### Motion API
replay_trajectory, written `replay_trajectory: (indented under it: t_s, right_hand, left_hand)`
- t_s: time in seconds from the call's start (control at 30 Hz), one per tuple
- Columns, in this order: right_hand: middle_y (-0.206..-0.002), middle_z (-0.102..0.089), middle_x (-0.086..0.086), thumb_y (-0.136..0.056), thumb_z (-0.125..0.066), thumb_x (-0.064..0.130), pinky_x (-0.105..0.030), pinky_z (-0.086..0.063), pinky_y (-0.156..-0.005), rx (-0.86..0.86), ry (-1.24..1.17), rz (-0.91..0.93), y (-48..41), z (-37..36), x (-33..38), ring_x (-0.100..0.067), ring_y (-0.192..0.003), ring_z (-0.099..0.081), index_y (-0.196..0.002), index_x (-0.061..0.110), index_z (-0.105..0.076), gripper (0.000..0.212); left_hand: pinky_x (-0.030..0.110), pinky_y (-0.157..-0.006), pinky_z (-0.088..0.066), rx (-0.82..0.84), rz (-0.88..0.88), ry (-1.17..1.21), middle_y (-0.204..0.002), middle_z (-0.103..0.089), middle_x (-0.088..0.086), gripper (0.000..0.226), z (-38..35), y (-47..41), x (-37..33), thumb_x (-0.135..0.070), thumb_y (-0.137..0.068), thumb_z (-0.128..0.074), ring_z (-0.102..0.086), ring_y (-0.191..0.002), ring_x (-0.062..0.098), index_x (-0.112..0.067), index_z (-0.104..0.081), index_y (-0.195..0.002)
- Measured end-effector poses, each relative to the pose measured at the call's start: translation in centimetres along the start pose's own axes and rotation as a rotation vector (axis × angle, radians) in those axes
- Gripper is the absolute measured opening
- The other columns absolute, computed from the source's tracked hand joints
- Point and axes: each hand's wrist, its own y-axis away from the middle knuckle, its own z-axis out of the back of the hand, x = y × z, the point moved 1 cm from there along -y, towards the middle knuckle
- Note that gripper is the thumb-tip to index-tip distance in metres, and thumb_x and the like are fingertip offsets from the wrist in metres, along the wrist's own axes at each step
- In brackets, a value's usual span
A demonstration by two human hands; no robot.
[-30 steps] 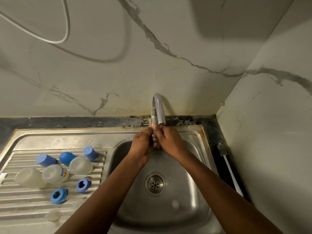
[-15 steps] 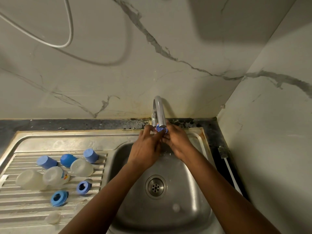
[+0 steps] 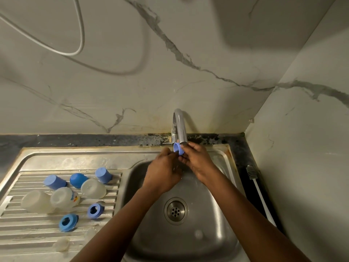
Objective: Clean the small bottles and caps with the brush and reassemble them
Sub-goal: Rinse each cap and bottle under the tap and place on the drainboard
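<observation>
A: Pinched in fingertips of right hand (image 3: 198, 159): blue cap (image 3: 178, 149), open side to the left, just under mouth of tap (image 3: 180, 127).

B: And left hand (image 3: 164, 173)?

A: Close below the cap, fingers bent toward it. Touching or only near, cannot tell.

B: Above the sink (image 3: 222, 205), then. Step in hand?

A: Rinsing of one cap, judging by the place. No brush (image 3: 260, 197) in either hand; lying well apart, on dark counter (image 3: 243, 159) at right.

B: And the rest?

A: On drainboard (image 3: 28, 233) at left: three clear bottles (image 3: 93, 188), three blue caps (image 3: 54, 182) behind them, two blue rings (image 3: 95, 210) in front. All separate, not yet reassembled.

B: Next move?

A: Probably carrying the cap to the left and putting it down among the others. Wet plastic, so firm pinch needed; otherwise easy to drop into the sink. After that, reaching for brush or next piece.
</observation>
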Motion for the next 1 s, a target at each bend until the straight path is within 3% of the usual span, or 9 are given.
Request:
replay_trajectory:
  t_s: [0.13, 0.3, 0.37, 0.5, 0.63, 0.77, 0.87, 0.93, 1.0]
  right_hand:
    - [-0.132, -0.066, -0.019, -0.102, -0.062, 0.011, -0.031, -0.060, -0.083, 0.043, -0.082, 0.002, -0.2, 0.5, -0.5, -0.029, -0.114, -0.071, -0.138, 0.009, -0.061, 0.036]
    - [-0.130, -0.069, -0.016, -0.102, -0.064, 0.018, -0.034, -0.057, -0.091, 0.131, -0.025, 0.067, 0.2, 1.1, -0.7, -0.026, -0.117, -0.069, -0.139, 0.010, -0.061, 0.037]
    - [-0.127, -0.070, -0.015, -0.102, -0.064, 0.021, -0.036, -0.058, -0.090, 0.136, 0.004, 0.081, 0.6, 1.3, -0.7, -0.027, -0.114, -0.070, -0.136, 0.010, -0.063, 0.035]
    - [-0.119, -0.074, -0.012, -0.104, -0.062, 0.024, -0.031, -0.059, -0.083, 0.096, 0.072, 0.100, 1.6, 1.6, 0.1, -0.027, -0.109, -0.072, -0.123, 0.014, -0.071, 0.024]
    - [-0.109, -0.077, -0.015, -0.107, -0.054, 0.030, -0.034, -0.058, -0.079, 0.031, 0.100, 0.077, 1.2, 0.8, 1.4, -0.028, -0.100, -0.073, -0.113, 0.011, -0.073, 0.028]
    - [-0.092, -0.074, -0.016, -0.107, -0.055, 0.031, -0.026, -0.053, -0.056, 0.034, -0.005, -0.037, 0.8, 0.3, 3.2, -0.018, -0.066, -0.065, -0.117, 0.001, -0.068, 0.034]
    - [-0.079, -0.068, -0.011, -0.107, -0.054, 0.033, -0.019, -0.042, -0.044, 0.044, 0.019, -0.137, 0.9, 0.5, 3.4, -0.012, -0.054, -0.055, -0.111, 0.003, -0.069, 0.034]
    - [-0.074, -0.064, -0.010, -0.105, -0.057, 0.038, -0.017, -0.039, -0.042, 0.048, -0.004, -0.179, 1.0, 0.6, 3.1, -0.011, -0.053, -0.053, -0.108, 0.001, -0.073, 0.040]
    - [-0.080, -0.065, -0.013, -0.106, -0.057, 0.034, -0.018, -0.041, -0.044, 0.072, -0.036, -0.193, 1.0, 0.6, 2.8, -0.012, -0.056, -0.055, -0.114, 0.001, -0.071, 0.038]
  left_hand:
    - [0.028, -0.064, -0.050, 0.116, 0.364, 0.990, -0.093, -0.076, 0.005, 0.023, 0.9, -0.6, -0.7, -0.011, -0.099, -0.064, -0.063, -0.072, 0.013, -0.020, -0.080, -0.112]
    - [0.026, -0.062, -0.046, 0.211, 0.563, 1.707, -0.081, -0.057, 0.003, 0.027, 1.8, -1.0, -1.2, -0.014, -0.094, -0.057, -0.051, -0.067, 0.013, -0.002, -0.069, -0.116]
    - [0.026, -0.062, -0.046, 0.202, 0.542, 1.824, -0.079, -0.054, 0.003, 0.034, 2.2, -1.1, -1.5, -0.013, -0.091, -0.056, -0.049, -0.067, 0.015, 0.001, -0.065, -0.122]
    - [0.028, -0.062, -0.040, 0.253, 0.466, 1.509, -0.083, -0.053, 0.010, 0.044, 2.0, -0.7, -1.6, -0.012, -0.084, -0.055, -0.043, -0.065, 0.014, 0.000, -0.069, -0.124]
    - [0.032, -0.063, -0.044, 0.203, 0.388, 1.301, -0.099, -0.058, 0.019, 0.047, 1.2, -0.5, -1.2, -0.008, -0.087, -0.056, -0.049, -0.068, 0.016, -0.020, -0.074, -0.130]
    - [0.027, -0.062, -0.047, 0.140, 0.220, 1.109, -0.085, -0.061, 0.006, 0.050, 1.3, -0.1, -1.1, 0.000, -0.089, -0.062, -0.053, -0.068, 0.013, -0.029, -0.074, -0.128]
    - [0.024, -0.070, -0.048, 0.088, 0.040, 0.553, -0.089, -0.062, -0.020, 0.053, 2.0, -0.1, 0.0, -0.005, -0.093, -0.067, -0.058, -0.075, 0.003, -0.039, -0.065, -0.134]
    - [0.028, -0.071, -0.046, 0.092, -0.028, 0.076, -0.110, -0.056, -0.014, 0.058, 2.6, -0.1, 0.7, -0.023, -0.094, -0.067, -0.058, -0.087, 0.010, -0.044, -0.052, -0.147]
    - [0.027, -0.070, -0.041, 0.081, -0.048, -0.180, -0.121, -0.051, -0.008, 0.062, 2.8, 0.1, 0.9, -0.034, -0.097, -0.064, -0.057, -0.097, 0.014, -0.045, -0.042, -0.154]
